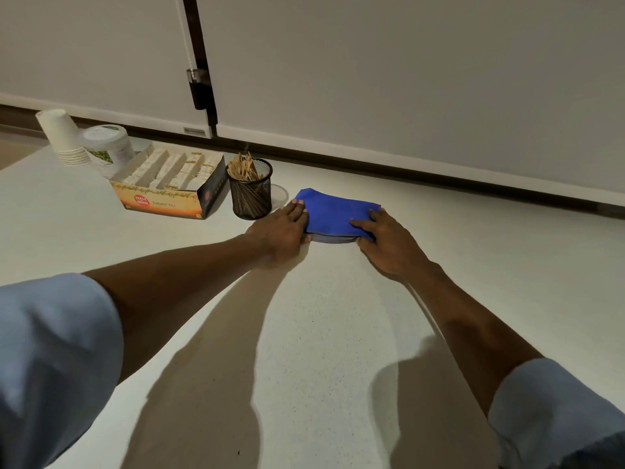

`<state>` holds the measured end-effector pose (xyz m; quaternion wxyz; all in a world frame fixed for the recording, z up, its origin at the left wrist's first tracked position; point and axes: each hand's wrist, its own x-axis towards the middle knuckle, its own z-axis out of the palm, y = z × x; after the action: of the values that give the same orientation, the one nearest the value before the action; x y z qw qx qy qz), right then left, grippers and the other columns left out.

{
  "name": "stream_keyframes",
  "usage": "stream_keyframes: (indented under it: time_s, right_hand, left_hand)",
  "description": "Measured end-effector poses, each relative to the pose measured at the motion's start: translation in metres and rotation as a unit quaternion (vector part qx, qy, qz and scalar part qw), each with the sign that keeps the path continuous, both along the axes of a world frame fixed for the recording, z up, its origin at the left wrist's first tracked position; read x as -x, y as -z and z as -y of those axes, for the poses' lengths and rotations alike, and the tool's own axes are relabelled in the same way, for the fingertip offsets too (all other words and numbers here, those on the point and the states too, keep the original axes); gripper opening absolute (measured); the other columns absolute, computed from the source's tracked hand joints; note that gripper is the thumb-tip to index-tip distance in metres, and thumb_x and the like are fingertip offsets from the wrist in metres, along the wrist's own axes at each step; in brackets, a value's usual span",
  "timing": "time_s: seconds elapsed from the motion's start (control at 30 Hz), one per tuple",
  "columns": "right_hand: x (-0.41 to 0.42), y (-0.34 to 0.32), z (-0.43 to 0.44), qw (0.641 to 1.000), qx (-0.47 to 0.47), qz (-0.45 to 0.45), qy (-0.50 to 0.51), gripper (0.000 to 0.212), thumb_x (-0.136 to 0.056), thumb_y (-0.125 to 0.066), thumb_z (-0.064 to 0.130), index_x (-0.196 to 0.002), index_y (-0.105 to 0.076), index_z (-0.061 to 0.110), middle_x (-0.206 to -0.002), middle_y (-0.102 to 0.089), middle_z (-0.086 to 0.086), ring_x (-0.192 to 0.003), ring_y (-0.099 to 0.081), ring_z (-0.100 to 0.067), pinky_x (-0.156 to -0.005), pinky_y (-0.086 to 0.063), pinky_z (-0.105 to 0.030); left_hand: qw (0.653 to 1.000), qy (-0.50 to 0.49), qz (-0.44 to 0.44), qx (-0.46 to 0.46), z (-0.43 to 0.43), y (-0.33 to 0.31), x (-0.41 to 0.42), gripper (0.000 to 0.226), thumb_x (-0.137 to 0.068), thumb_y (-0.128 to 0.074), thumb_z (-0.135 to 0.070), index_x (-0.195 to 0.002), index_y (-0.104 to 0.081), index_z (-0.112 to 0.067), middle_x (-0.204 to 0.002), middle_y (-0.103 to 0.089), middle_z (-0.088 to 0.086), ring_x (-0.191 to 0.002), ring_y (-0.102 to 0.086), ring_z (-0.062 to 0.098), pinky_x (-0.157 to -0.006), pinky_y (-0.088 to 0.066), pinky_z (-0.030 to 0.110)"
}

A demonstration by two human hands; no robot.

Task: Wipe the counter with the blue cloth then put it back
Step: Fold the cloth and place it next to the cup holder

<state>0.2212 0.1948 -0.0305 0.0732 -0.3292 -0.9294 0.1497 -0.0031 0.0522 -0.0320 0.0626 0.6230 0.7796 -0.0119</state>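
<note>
The blue cloth (333, 214) lies folded on the pale speckled counter (321, 333), far from me, just right of a mesh cup. My left hand (280, 231) grips its left edge, fingers on top and thumb at the near edge. My right hand (389, 242) holds its right edge the same way, fingers laid over the top. Both arms reach forward across the counter, sleeves rolled up.
A black mesh cup of wooden stirrers (251, 189) stands close to the cloth's left. Further left sit an open tea-bag box (165, 184), a white lidded tub (108, 147) and a stack of paper cups (66, 137). Window blinds (406, 79) run along the counter's back.
</note>
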Motion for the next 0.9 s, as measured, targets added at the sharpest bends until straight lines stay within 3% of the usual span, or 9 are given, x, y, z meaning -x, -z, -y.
stream_keyframes:
  time_s: [0.13, 0.33, 0.57, 0.73, 0.9]
  right_hand:
    - [0.009, 0.003, -0.007, 0.999, -0.018, 0.025, -0.018, 0.051, -0.112, -0.044, 0.023, -0.163, -0.040, 0.027, -0.176, -0.022, -0.014, -0.162, -0.023, -0.035, -0.131, -0.022, -0.046]
    - [0.009, 0.001, 0.000, 0.998, -0.026, 0.046, -0.016, 0.054, -0.114, -0.040, 0.026, -0.167, -0.031, 0.025, -0.176, -0.018, -0.017, -0.162, -0.023, -0.037, -0.132, -0.019, -0.045]
    - [0.001, -0.021, 0.036, 0.998, -0.030, 0.042, 0.031, 0.089, -0.098, -0.062, 0.029, -0.170, -0.009, 0.024, -0.170, -0.026, -0.016, -0.151, -0.036, -0.037, -0.126, -0.027, -0.048]
    - [-0.006, -0.051, 0.079, 0.999, 0.007, 0.015, 0.047, 0.091, -0.096, -0.068, 0.026, -0.169, -0.014, 0.025, -0.168, -0.033, -0.012, -0.148, -0.042, -0.035, -0.119, -0.040, -0.048]
    - [-0.020, -0.092, 0.129, 0.999, -0.017, -0.003, 0.048, 0.090, -0.096, -0.068, 0.025, -0.170, -0.016, 0.021, -0.169, -0.034, -0.011, -0.153, -0.036, -0.035, -0.120, -0.038, -0.047]
  left_hand:
    - [0.999, -0.020, -0.026, 0.027, -0.009, -0.001, 0.005, 0.072, -0.117, -0.034, -0.041, -0.175, -0.005, -0.010, -0.186, 0.000, 0.012, -0.173, 0.002, 0.028, -0.137, -0.019, 0.053]
    - [0.999, -0.025, -0.001, 0.031, -0.008, 0.000, 0.005, 0.071, -0.119, -0.027, -0.042, -0.175, -0.002, -0.006, -0.185, 0.003, 0.016, -0.173, 0.005, 0.030, -0.140, -0.010, 0.048]
    - [0.998, 0.031, -0.042, 0.032, 0.021, -0.030, -0.008, 0.091, -0.112, -0.043, -0.057, -0.174, -0.001, -0.005, -0.184, 0.005, 0.019, -0.172, 0.005, 0.033, -0.139, -0.007, 0.047]
    - [0.997, 0.035, -0.072, -0.007, 0.057, -0.060, -0.007, 0.093, -0.110, -0.052, -0.053, -0.175, -0.004, -0.007, -0.185, 0.005, 0.017, -0.172, 0.007, 0.033, -0.138, -0.002, 0.046]
    - [0.996, 0.037, -0.076, -0.033, 0.102, -0.089, -0.010, 0.094, -0.110, -0.053, -0.054, -0.175, -0.001, -0.009, -0.184, 0.012, 0.014, -0.171, 0.013, 0.031, -0.136, 0.002, 0.045]
